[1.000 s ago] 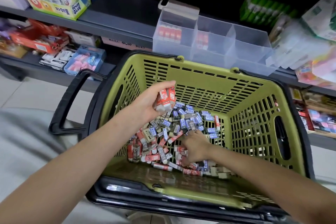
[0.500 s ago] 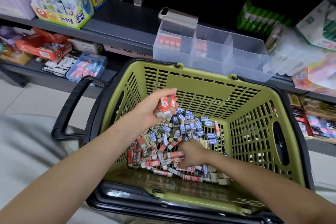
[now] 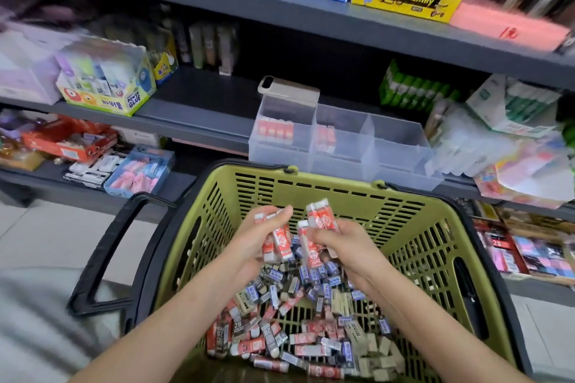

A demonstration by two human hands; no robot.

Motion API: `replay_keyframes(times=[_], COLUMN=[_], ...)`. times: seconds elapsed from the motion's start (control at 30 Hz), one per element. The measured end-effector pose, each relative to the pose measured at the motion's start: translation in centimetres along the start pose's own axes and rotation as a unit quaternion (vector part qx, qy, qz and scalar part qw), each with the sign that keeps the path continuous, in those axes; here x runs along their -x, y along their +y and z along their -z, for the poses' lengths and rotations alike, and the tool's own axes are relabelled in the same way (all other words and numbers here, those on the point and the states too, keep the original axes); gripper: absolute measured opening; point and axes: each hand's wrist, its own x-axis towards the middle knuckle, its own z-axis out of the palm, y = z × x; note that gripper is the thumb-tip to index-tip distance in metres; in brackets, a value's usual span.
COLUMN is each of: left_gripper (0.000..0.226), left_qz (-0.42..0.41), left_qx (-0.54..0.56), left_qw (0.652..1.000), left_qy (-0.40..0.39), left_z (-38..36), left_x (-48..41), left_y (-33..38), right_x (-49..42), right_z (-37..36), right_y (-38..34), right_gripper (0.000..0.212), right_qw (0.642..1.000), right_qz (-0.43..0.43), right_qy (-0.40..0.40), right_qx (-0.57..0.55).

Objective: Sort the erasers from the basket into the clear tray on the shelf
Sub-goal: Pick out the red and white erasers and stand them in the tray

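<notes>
A green basket (image 3: 413, 227) with black rim holds a heap of loose erasers (image 3: 295, 329) in red, blue and beige sleeves. Above the heap my left hand (image 3: 258, 239) grips several red-sleeved erasers (image 3: 281, 241). My right hand (image 3: 345, 242) is close beside it and grips more red erasers (image 3: 320, 216), their white ends pointing up. On the shelf just behind the basket stands the clear tray (image 3: 395, 146) with three compartments. Red erasers stand in its left compartment (image 3: 275, 130) and in the middle one (image 3: 325, 135); the right compartment looks empty.
A phone (image 3: 287, 90) lies on the tray's back left corner. A glue box (image 3: 109, 84) stands on the shelf to the left, green packs (image 3: 413, 90) to the right. The basket's black handle (image 3: 105, 252) hangs out on the left side.
My right hand has come up out of the heap with red erasers and now meets my left hand above it. The view has tilted up, showing more shelf.
</notes>
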Motion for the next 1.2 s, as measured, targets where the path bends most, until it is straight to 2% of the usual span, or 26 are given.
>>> replay_keyframes(times=[0.07,0.13,0.2,0.27,0.33,0.37,0.43,0.5,0.57,0.67,0.77,0.87,1.03,1.13,1.2], left_gripper=[0.068,0.058,0.050,0.054,0.056,0.049,0.034,0.034,0.038,0.040,0.035,0.034,0.030,0.024,0.018], left_qz=[0.007,-0.004,0.003,0.035,0.044,0.043,0.040,0.030,0.006,-0.040,-0.058,-0.066,-0.114,-0.154,-0.177], left_qx=[0.035,0.066,0.101,0.136,0.163,0.175,0.205,0.218,0.197,0.152,0.170,0.165,0.176,0.177,0.161], left_qw=[0.999,0.996,0.991,0.987,0.982,0.980,0.973,0.970,0.976,0.983,0.979,0.979,0.973,0.967,0.966], left_qy=[-0.027,-0.063,-0.084,-0.083,-0.084,-0.089,-0.102,-0.102,-0.094,-0.095,-0.091,-0.096,-0.101,-0.103,-0.102], left_z=[-0.7,-1.3,-1.6,-1.7,-1.6,-1.6,-1.7,-1.5,-1.1,-1.0,-1.2,-1.0,-0.4,-0.3,-0.4], left_x=[-0.3,-0.5,-0.6,-0.7,-0.9,-1.0,-1.2,-1.4,-1.5,-1.6,-2.0,-2.0,-1.7,-1.8,-2.0], left_y=[0.1,0.4,0.9,1.2,1.5,1.6,1.8,2.1,2.5,3.3,4.1,5.3,7.8,9.6,10.9], right_x=[-0.1,-0.1,-0.2,-0.3,-0.3,-0.3,-0.1,0.1,0.1,-0.2,-0.4,-1.0,-3.3,-5.2,-6.9], right_z=[-1.1,-2.3,-3.3,-3.8,-3.8,-3.9,-4.0,-3.8,-3.6,-3.2,-3.0,-2.2,-0.1,2.0,4.0], right_y=[-1.4,-2.3,-2.7,-2.8,-3.2,-3.4,-3.7,-4.0,-4.4,-4.7,-5.3,-6.3,-9.4,-11.3,-12.4], right_gripper=[0.008,0.014,0.015,0.017,0.012,0.006,0.017,0.022,0.019,0.023,0.017,0.015,0.009,0.008,0.015], right_qw=[0.999,0.996,0.987,0.964,0.945,0.947,0.961,0.977,0.986,0.985,0.977,0.982,0.980,0.978,0.968], right_qz=[0.035,0.083,0.129,0.147,0.155,0.158,0.164,0.156,0.141,0.163,0.201,0.188,0.177,0.171,0.177], right_qy=[0.025,0.042,0.067,0.105,0.110,0.095,0.043,-0.011,-0.029,0.010,0.037,0.028,0.086,0.116,0.178], right_qx=[-0.028,-0.008,0.072,0.197,0.266,0.264,0.217,0.142,0.082,0.052,0.058,0.016,-0.039,-0.017,0.025])
